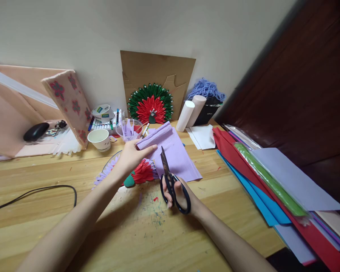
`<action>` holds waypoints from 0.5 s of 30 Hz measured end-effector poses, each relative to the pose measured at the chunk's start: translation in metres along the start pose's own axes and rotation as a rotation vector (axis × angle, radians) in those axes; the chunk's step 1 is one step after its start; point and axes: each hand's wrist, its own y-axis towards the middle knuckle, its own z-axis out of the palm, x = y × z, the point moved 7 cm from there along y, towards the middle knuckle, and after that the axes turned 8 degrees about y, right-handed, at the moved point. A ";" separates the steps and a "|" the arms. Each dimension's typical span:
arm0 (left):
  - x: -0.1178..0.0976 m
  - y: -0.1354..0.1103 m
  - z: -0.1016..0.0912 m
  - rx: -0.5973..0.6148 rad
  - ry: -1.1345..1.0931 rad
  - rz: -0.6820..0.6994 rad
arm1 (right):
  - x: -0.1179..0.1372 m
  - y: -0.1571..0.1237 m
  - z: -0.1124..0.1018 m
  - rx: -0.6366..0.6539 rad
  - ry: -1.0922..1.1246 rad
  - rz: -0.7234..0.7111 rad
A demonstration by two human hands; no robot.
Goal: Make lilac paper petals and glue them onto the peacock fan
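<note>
We hold a sheet of lilac crepe paper (178, 160) in our left hand (133, 153), the thumb pressed over its folded upper band and the fingers mostly hidden behind. The rest of the sheet hangs out to the right of that grip, its lower corner near our other wrist. Our right hand (194, 202) is closed around the black-handled scissors (170, 180), digits through the loops. The blades point up and away from us, just right of the left thumb (we cannot tell whether the tip touches the paper or only passes in front of it).

Under our left wrist lies a fan of red petals (144, 172) with a green paper shape (129, 181) at its base and lilac strips around it. Just beyond the left grip stands a clear bowl (119, 133) of lilac cuttings, with a paper cup (99, 142) to its left. Farther past both hands, a green and red peacock (151, 102) shows against a cardboard sheet (158, 64). Well to the right of the scissors grip, we have coloured sheets (251, 175) and a green packet (268, 177).
</note>
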 end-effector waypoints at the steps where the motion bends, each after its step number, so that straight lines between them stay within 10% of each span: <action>1: 0.000 0.000 0.001 0.010 0.003 0.007 | -0.002 0.000 0.000 0.009 0.011 -0.005; 15: 0.003 -0.001 0.003 0.120 0.105 -0.066 | 0.003 -0.002 0.003 0.007 0.018 0.004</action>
